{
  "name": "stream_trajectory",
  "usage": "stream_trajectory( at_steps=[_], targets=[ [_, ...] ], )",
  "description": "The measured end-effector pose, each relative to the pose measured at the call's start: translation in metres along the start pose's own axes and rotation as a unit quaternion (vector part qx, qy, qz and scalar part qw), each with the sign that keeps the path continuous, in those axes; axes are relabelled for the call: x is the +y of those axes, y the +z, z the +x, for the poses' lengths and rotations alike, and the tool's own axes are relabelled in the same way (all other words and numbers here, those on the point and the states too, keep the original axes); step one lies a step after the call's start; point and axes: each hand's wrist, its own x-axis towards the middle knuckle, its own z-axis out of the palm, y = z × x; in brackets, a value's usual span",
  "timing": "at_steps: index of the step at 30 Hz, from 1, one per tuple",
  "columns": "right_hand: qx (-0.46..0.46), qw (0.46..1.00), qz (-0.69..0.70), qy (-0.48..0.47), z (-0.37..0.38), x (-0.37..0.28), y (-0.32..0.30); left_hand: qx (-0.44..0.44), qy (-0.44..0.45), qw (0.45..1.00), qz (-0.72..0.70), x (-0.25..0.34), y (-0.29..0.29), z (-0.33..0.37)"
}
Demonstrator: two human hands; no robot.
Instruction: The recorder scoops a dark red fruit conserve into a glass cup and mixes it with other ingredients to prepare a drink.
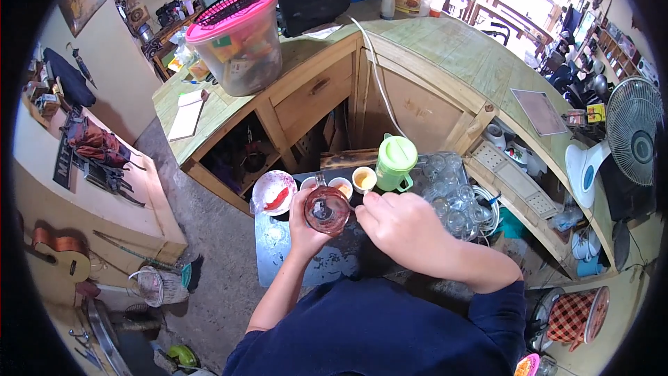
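Note:
My left hand [303, 228] is wrapped round a glass mug [328, 210] with red smears on its inside, held above a low dark metal-topped table [278, 254]. Close to the mug's right side, my right hand [403, 226] is closed in a pinch; whatever it grips is too small or hidden to name. Beyond the mug are a white bowl [264, 184] with a purple pattern and something red in it, small cups [341, 186] and a cup of yellowish contents [364, 179]. A lidded light-green pitcher [396, 163] stands just past my right hand.
Several clear glasses [445, 191] crowd the table's right side. A wooden counter [445, 63] curves round the far side, bearing a pink-lidded bucket [240, 56]. A white fan [626, 139] stands at the right. A wicker-like basket [156, 287] sits on the floor at left.

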Motion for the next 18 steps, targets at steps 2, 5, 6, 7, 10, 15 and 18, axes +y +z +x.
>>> stream_trajectory(
  at_steps=[2, 5, 6, 7, 10, 15, 18],
  targets=[
    [-0.039, 0.999, 0.014, 0.031, -0.004, -0.005, 0.009, 0.022, -0.005, 0.999, -0.032, 0.003, 0.004, 0.001],
    [-0.047, 0.996, 0.041, 0.062, -0.009, -0.013, 0.028, 0.028, 0.042, 0.999, 0.017, 0.004, 0.003, 0.002],
    [-0.035, 0.996, 0.045, 0.071, -0.009, -0.016, 0.032, 0.033, 0.07, 0.996, 0.047, 0.007, 0.002, 0.003],
    [-0.035, 0.996, 0.046, 0.072, -0.009, -0.02, 0.036, 0.038, 0.098, 0.991, 0.077, 0.009, 0.002, 0.004],
    [0.007, 0.982, 0.107, 0.156, -0.007, -0.034, 0.052, 0.045, 0.101, 0.99, 0.085, 0.011, 0.002, 0.002],
    [-0.006, 0.968, 0.126, 0.216, 0.002, -0.048, 0.069, 0.049, 0.106, 0.989, 0.085, 0.009, 0.005, 0.001],
    [-0.029, 0.964, 0.117, 0.239, 0.007, -0.05, 0.074, 0.045, 0.11, 0.988, 0.097, 0.012, 0.005, 0.0]
  ],
)
